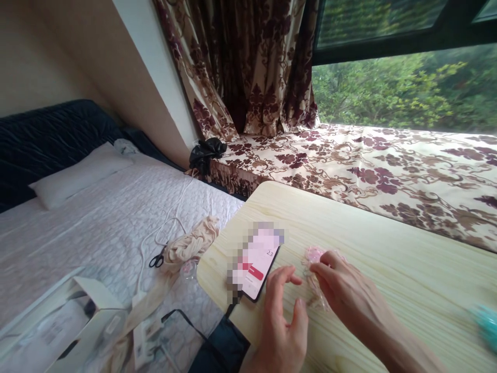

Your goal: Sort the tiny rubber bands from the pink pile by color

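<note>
Clear packet (pixel 322 300) with pink pieces (pixel 313 253): on the light wooden table (pixel 392 264), below and around the fingertips of the right hand (pixel 329 270). Partly covered by that hand; full contents not readable.

Right hand: fingers drawn together and closed on the clear packet, palm down. Exact pinch point hidden behind the knuckles. Purpose of the low, pinched hold, by judgement: fine control of thin, slippery plastic against a firm surface.

Left hand (pixel 285 316): open, thumb and fingers spread, nothing between. Located left of the clear packet, apart from it, with the gap facing the right hand. Probable reason: ready support for a two-handed hold.

Phone (pixel 259 263): face up, just left of the left hand, screen lit and partly masked by blur, number 23 legible. Probably placed at that angle for reading at a glance, without blocking either hand.

Teal object (pixel 488 324): at the right edge of view, too blurred to identify, well apart from both hands.

Beyond the table, to the left: bed (pixel 155 189) with scissors (pixel 158 259), beige cloth (pixel 196 239) and open white box (pixel 106 311). To the rear: window seat (pixel 349 160) with flowered cover.
</note>
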`<state>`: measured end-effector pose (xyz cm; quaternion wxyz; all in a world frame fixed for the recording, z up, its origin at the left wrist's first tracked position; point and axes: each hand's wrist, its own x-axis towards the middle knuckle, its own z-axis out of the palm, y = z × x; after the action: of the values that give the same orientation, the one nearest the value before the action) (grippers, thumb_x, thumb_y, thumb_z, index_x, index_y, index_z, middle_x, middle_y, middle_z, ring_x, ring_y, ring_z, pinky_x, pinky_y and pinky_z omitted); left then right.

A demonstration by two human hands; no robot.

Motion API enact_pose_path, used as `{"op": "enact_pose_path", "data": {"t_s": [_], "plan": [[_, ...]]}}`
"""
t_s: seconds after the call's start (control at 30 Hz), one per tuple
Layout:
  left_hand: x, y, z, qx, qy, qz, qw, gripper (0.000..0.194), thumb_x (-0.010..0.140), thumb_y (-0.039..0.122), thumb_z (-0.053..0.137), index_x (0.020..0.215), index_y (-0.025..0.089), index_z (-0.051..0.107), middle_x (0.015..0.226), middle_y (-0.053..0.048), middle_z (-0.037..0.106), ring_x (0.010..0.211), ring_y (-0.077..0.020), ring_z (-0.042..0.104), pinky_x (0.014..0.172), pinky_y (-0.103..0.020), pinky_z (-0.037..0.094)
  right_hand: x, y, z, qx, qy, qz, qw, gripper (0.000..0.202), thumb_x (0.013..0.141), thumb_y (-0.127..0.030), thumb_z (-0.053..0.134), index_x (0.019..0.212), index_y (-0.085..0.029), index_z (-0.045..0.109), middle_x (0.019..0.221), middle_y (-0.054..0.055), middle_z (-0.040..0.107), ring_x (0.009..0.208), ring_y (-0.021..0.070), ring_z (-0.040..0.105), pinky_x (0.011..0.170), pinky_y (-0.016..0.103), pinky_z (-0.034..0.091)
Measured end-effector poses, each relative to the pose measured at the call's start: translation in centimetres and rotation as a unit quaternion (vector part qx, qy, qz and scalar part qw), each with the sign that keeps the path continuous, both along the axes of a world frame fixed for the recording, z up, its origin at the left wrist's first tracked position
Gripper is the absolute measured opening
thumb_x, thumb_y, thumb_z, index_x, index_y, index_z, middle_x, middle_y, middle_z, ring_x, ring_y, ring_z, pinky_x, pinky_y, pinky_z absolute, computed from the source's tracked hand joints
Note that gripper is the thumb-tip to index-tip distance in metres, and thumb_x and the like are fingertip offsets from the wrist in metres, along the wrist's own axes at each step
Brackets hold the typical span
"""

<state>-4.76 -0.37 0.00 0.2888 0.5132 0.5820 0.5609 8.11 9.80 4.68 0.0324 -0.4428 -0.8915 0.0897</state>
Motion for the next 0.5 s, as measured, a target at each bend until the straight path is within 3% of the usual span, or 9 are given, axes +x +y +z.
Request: {"op": "enact_pose_path", "data": {"t_s": [0.17, 0.37, 0.5], "plan": [[0.0, 0.0, -0.2, -0.002, -0.011, 0.007, 1.0, 0.046, 0.09, 0.008, 0.046, 0.133, 0.024, 0.045, 0.117, -0.007, 0.06, 0.115, -0.018, 0.057, 0.107, -0.037, 0.043, -1.2, 0.5, 0.4, -0.019, -0.007, 0.021, 1.0, 0.023, 0.085, -0.012, 0.053, 0.07, -0.02, 0.068, 0.086, 0.007, 0.062, 0.076, 0.0193, 0.056, 0.072, 0.033, 0.035], [0.1, -0.1, 0.0, -0.007, -0.023, 0.02, 0.999, 0.044, 0.09, 0.011, 0.047, 0.132, 0.024, 0.047, 0.117, -0.007, 0.061, 0.113, -0.0183, 0.059, 0.104, -0.036, 0.045, -2.5, 0.9, 0.1, -0.053, 0.036, 0.013, 0.998, 0.025, 0.076, -0.002, 0.051, 0.06, -0.018, 0.061, 0.072, 0.006, 0.055, 0.07, 0.019, 0.051, 0.067, 0.034, 0.029], [0.1, 0.0, 0.1, -0.006, -0.017, 0.03, 0.999, 0.044, 0.091, 0.01, 0.046, 0.133, 0.023, 0.047, 0.116, -0.007, 0.062, 0.115, -0.0184, 0.058, 0.108, -0.037, 0.042, -1.2, 1.4, 0.1, -0.116, 0.128, -0.016, 0.985, 0.024, 0.084, -0.014, 0.046, 0.065, -0.02, 0.06, 0.078, 0.006, 0.057, 0.068, 0.0169, 0.049, 0.069, 0.033, 0.032]]}}
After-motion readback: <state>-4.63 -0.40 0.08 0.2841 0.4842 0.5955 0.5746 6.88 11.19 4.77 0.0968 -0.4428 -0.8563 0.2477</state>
